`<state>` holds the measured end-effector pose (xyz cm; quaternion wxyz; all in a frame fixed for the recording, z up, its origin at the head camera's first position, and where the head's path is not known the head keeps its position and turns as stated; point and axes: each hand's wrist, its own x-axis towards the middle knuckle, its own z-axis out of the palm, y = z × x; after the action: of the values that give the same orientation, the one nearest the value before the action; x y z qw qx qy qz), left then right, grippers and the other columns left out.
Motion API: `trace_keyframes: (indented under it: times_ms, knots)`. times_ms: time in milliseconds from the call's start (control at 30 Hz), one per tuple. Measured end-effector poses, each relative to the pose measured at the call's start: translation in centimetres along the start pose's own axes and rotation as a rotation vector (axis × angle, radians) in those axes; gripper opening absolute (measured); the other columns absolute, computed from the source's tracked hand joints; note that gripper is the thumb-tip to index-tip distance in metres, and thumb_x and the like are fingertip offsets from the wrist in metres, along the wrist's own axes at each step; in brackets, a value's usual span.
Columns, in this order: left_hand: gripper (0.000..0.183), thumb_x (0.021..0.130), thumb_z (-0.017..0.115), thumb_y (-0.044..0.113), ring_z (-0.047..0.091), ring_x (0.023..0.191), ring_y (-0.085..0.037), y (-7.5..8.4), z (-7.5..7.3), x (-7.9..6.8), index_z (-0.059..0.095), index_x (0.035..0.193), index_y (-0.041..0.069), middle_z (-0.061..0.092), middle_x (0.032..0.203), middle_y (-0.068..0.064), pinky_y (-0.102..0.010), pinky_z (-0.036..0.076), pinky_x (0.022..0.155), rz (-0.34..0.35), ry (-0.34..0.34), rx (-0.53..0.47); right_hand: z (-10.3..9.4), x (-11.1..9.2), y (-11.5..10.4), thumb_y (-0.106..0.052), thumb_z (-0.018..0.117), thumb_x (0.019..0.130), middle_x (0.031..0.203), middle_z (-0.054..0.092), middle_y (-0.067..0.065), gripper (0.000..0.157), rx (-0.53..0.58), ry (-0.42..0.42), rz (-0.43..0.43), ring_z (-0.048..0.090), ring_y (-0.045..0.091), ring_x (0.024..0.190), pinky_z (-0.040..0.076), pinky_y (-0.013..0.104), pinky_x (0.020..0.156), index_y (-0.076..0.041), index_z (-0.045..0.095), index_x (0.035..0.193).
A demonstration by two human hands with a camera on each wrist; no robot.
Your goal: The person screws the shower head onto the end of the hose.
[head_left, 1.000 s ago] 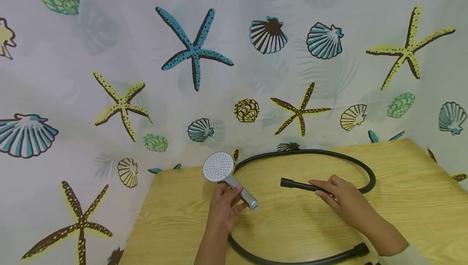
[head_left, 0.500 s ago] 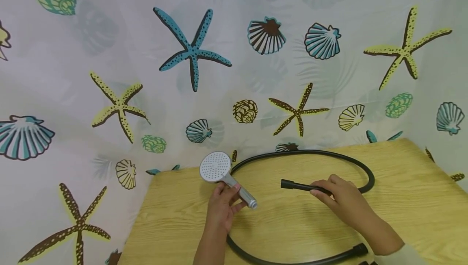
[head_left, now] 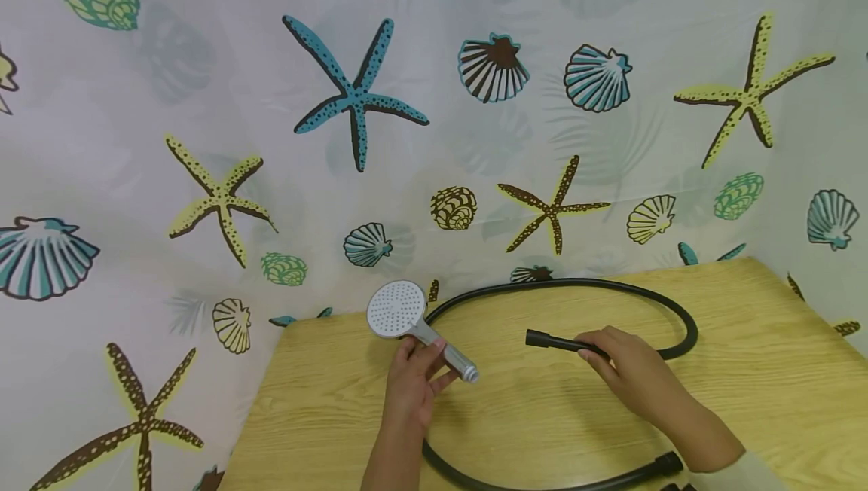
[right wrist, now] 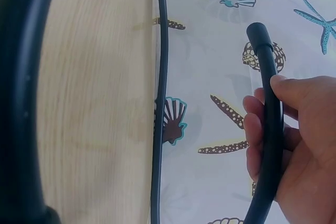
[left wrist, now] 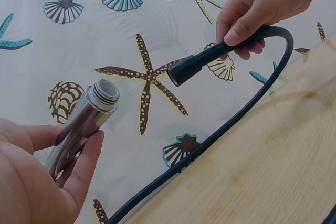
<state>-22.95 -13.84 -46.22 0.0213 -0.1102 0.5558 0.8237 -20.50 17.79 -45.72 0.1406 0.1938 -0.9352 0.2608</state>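
Observation:
My left hand (head_left: 410, 389) grips the chrome handle of a shower head (head_left: 398, 310), its round, dotted spray face turned up toward the head camera. At the handle's lower end a threaded collar (left wrist: 105, 94) shows in the left wrist view, with a hollow opening. My right hand (head_left: 631, 363) pinches a black shower hose (head_left: 576, 345) just behind its end fitting (head_left: 538, 338), which points left toward the handle. A gap separates fitting and thread. In the right wrist view the fingers (right wrist: 254, 129) curl round the hose.
The hose loops over the wooden table (head_left: 325, 385), along the back edge and round the front. Its other end fitting (head_left: 667, 464) lies near the front right. Behind the table hangs a white curtain (head_left: 407, 190) printed with starfish and shells.
The head view has shifted very slightly. Both hands keep their holds, and the fitting in my right hand has tilted a little while staying apart from the shower head.

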Motion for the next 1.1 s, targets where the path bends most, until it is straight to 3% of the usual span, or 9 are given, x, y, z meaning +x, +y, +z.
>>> trace_keyframes:
  times_ms: [133,333,700,867,1100]
  knots:
    - [0.061,0.09,0.068,0.016,0.063,0.097,-0.016,0.1,0.3,-0.1,0.037,0.142,0.007,0.058,0.108,-0.003,-0.043,0.06,0.088,0.009,0.019,-0.022,0.1,0.1,-0.1,-0.025,0.057,0.098,0.092,0.06,-0.011,0.025,0.003,-0.016,-0.029,0.044,-0.002,0.068,0.038,0.018,0.058,-0.019,0.062,0.122]
    - [0.063,0.089,0.07,0.015,0.063,0.098,-0.017,0.0,0.7,-0.3,0.036,0.142,0.009,0.059,0.112,-0.003,-0.042,0.061,0.084,0.037,0.042,-0.045,0.3,0.0,-0.1,-0.025,0.057,0.098,0.083,0.045,-0.012,0.033,-0.01,-0.026,-0.092,0.031,-0.002,0.06,0.031,0.014,0.053,-0.024,0.059,0.13]
    - [0.068,0.087,0.072,0.012,0.061,0.1,-0.02,-0.2,1.0,-0.2,0.031,0.141,0.009,0.054,0.119,-0.01,-0.043,0.061,0.082,0.037,0.062,-0.092,0.5,0.0,-0.5,-0.04,0.05,0.099,0.078,0.04,-0.013,0.036,0.031,-0.11,-0.033,0.028,0.001,0.056,0.03,0.015,0.048,-0.034,0.054,0.135]
    - [0.071,0.086,0.073,0.012,0.062,0.1,-0.021,-0.2,1.1,-0.3,0.03,0.142,0.01,0.056,0.121,-0.012,-0.042,0.061,0.082,0.032,0.063,-0.094,0.8,0.1,-0.4,-0.035,0.051,0.099,0.083,0.044,-0.014,0.032,0.049,-0.105,-0.071,0.032,-0.002,0.059,0.033,0.015,0.052,-0.029,0.059,0.13]
    - [0.071,0.085,0.074,0.013,0.063,0.103,-0.022,-0.2,1.6,-0.4,0.032,0.143,0.013,0.057,0.133,-0.016,-0.046,0.06,0.085,0.045,0.035,-0.093,0.9,0.5,-0.7,-0.022,0.055,0.099,0.099,0.065,-0.01,0.028,0.05,-0.118,-0.131,0.049,-0.002,0.075,0.043,0.018,0.064,-0.018,0.061,0.126]
